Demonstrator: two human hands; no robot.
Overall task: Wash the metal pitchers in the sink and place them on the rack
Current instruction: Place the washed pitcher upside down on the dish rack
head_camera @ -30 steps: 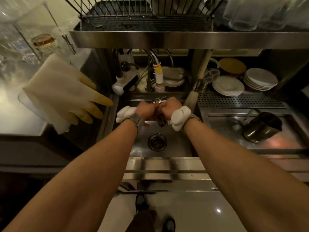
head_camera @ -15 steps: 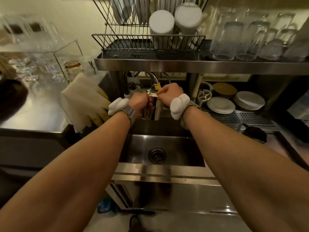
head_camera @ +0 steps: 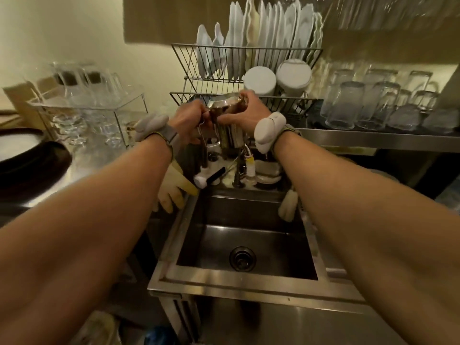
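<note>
A shiny metal pitcher (head_camera: 227, 125) is held up in the air between both hands, above the faucet and just in front of the wire dish rack (head_camera: 239, 95). My left hand (head_camera: 190, 120) grips its handle side. My right hand (head_camera: 245, 112) curls over its rim and body from the right. The pitcher hangs level with the rack's lower tier, its lower part tilted toward me. The steel sink (head_camera: 249, 247) lies below, with only its drain showing in the basin.
White plates and two white cups fill the rack. Upturned glasses (head_camera: 373, 105) stand on the steel shelf at right. A clear rack of glassware (head_camera: 87, 108) sits at left, a dark plate (head_camera: 29, 160) beside it. Yellow rubber gloves (head_camera: 174, 190) hang at the sink's left edge.
Both hands have lifted the pitcher from down in the sink, past the faucet, up to the rack's lower tier. My view has tilted upward, so the pitcher at the right has left the frame.
</note>
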